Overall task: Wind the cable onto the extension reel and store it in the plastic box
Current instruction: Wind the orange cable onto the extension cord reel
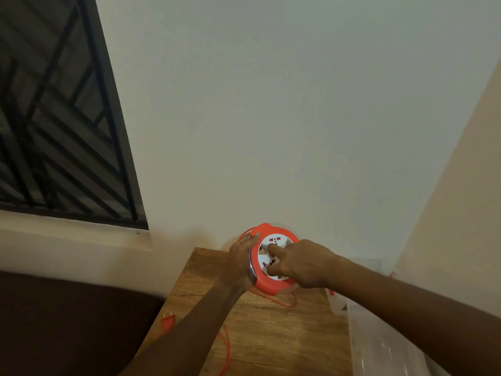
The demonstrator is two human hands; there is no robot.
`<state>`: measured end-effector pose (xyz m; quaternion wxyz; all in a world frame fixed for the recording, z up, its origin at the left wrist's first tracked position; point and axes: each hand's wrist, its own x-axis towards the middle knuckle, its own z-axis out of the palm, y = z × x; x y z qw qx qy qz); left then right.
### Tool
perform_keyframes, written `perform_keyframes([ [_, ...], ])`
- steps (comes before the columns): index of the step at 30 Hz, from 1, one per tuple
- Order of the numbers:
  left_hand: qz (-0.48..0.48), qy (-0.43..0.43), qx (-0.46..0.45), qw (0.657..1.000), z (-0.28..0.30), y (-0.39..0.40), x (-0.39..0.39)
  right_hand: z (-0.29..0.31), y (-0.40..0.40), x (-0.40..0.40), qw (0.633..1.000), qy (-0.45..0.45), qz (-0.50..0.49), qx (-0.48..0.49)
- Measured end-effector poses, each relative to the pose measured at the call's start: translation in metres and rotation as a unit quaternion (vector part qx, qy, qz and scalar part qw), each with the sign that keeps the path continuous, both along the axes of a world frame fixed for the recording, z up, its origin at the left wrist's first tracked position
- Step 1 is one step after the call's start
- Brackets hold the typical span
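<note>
The extension reel [264, 279] is a round orange disc with a white socket face, held tilted above the far end of the wooden table [271, 335]. My left hand [241, 263] grips its left rim. The fingers of my right hand [301, 264] press on the white centre. A thin orange cable [226, 348] hangs from the reel and trails over the table toward me. Its orange plug [167, 321] lies at the table's left edge. The clear plastic box [379, 346] stands at the right, partly behind my right forearm.
A pale wall rises straight ahead behind the table. A barred window [54, 118] fills the upper left above a light sill. A dark sofa or cushion [67, 321] lies left of the table.
</note>
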<state>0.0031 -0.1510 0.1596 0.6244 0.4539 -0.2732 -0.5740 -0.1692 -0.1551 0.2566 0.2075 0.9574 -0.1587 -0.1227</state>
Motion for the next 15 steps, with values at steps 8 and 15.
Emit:
perform_keyframes([
  [8,-0.025,-0.013,0.014,1.000,0.005,0.005,-0.002,0.018,-0.019,0.000,0.989,0.086,0.119,-0.023],
  [15,-0.068,-0.074,-0.014,0.995,0.004,0.007,0.002,0.027,-0.023,0.003,0.976,0.134,0.169,-0.034],
])
